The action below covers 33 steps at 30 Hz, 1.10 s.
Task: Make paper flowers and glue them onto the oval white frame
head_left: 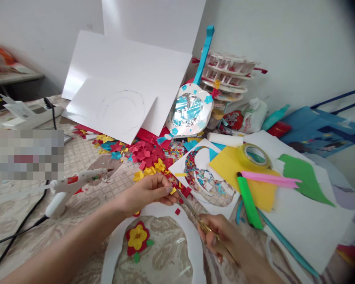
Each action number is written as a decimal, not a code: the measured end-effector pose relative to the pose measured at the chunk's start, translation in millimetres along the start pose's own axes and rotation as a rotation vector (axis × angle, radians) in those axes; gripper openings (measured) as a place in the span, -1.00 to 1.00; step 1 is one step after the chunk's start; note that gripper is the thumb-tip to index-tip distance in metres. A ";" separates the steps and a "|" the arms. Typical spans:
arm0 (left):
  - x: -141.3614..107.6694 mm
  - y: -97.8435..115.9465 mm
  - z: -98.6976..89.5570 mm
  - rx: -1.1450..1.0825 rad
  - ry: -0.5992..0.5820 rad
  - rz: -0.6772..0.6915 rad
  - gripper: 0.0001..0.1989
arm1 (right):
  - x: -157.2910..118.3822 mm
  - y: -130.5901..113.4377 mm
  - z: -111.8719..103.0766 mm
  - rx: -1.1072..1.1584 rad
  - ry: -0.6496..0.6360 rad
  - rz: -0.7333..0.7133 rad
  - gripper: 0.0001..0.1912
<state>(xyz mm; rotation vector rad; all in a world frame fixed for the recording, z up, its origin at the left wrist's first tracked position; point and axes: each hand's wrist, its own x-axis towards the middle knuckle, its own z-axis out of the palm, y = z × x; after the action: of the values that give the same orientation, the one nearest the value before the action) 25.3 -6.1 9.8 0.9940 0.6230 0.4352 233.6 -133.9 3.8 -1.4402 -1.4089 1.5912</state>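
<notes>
My left hand [152, 191] pinches a small yellow paper piece [173, 191] between thumb and fingers, over the top edge of a white paper ring [154, 210]. In my right hand [214, 236] are gold-handled scissors [192, 207], their blades pointing up and left, with the tips beside the yellow piece. A small red square [178, 212] lies on the ring's upper right. Inside the ring, on a clear sheet, is a red and yellow paper flower [137, 238] with green leaves.
A white glue gun [63, 189] with cables lies at left. Red paper flowers [146, 154] are heaped behind my hands. Right of them are a tape roll [255, 156], a green marker [249, 201] and coloured paper. White boards [127, 71] lean at the back.
</notes>
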 end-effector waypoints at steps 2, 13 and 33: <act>-0.3 -0.4 0.4 0.001 0.003 -0.003 -0.73 | -1.3 -3.7 0.9 -0.021 0.008 0.002 -0.40; 1.8 -4.8 1.1 0.026 0.027 0.031 -0.73 | -1.7 -8.2 4.5 -0.102 0.051 0.039 -0.43; 3.2 -8.4 1.7 0.072 0.050 0.057 -0.71 | 0.9 -12.3 5.0 -0.216 0.080 -0.012 -0.47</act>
<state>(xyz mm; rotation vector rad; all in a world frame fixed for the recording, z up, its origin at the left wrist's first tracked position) 29.4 -9.4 2.2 1.0744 0.6601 0.4920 225.9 -131.2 14.2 -1.5962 -1.5776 1.3923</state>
